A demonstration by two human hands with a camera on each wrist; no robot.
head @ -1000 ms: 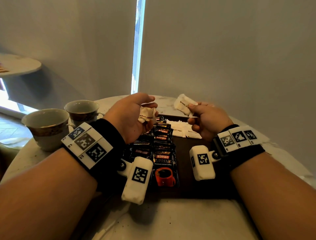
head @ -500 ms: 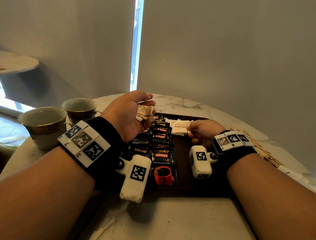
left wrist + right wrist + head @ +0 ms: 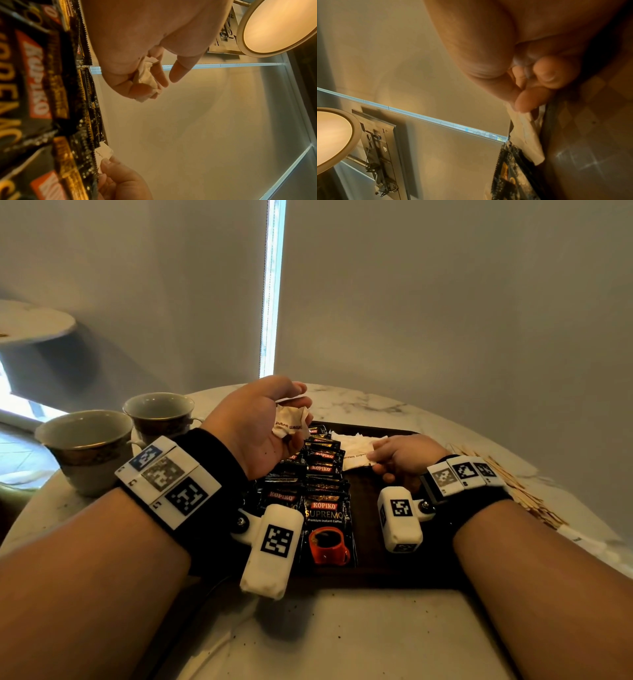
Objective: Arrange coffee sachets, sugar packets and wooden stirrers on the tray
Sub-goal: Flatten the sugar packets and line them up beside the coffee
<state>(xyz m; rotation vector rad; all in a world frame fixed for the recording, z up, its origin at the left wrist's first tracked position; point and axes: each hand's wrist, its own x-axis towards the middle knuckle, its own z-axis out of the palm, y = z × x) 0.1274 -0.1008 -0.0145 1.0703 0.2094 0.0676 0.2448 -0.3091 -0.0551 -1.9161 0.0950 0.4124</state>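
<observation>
The fingers [image 3: 301, 419] of the left hand [image 3: 253, 433] curl around a crumpled white paper sugar packet [image 3: 289, 424], held raised above the far end of the coffee row. The fingers [image 3: 378, 446] of the right hand [image 3: 404, 457] pinch the edge of a flat white sugar packet printed "brown sugar" [image 3: 356, 458], low at the tray; whether that packet already lies fully flat cannot be told, since the right wrist view is blurred there.

The round white marble worktop [image 3: 342, 638] carries everything. On it sits a dark brown rectangular tray [image 3: 370, 577]. Down the tray's left part runs an overlapping row of black Kopiko Supremo coffee sachets [image 3: 327, 529], the nearest showing a red cup. More white sugar packets [image 3: 352, 440] lie on the tray's far part, just right of the sachets. Two grey-and-gold ceramic cups [image 3: 85, 446] stand on the worktop to the left, well apart from the tray. A loose heap of thin wooden stirrers [image 3: 527, 494] lies on the worktop right of the tray, beyond the right wrist.
</observation>
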